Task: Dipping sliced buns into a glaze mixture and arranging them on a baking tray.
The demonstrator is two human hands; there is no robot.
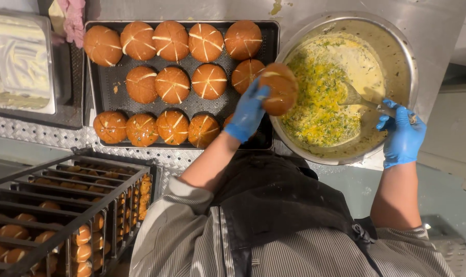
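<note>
My left hand [248, 110], in a blue glove, holds a round scored bun [277, 88] over the left rim of a large steel bowl [405, 56]. The bowl holds a yellow, herb-flecked creamy sauce [322, 92]. My right hand [403, 134], also blue-gloved, grips the handle of a metal ladle [357, 98] whose scoop sits in the sauce. To the left lies a dark perforated baking tray [107, 84] with several cross-cut buns [172, 84] in rows.
A rack trolley [68, 205] at lower left carries several trays of buns. A steel pan of white cream [17, 61] stands at upper left, with a pink cloth [73, 20] beside it. The worktop is steel with a ridged edge.
</note>
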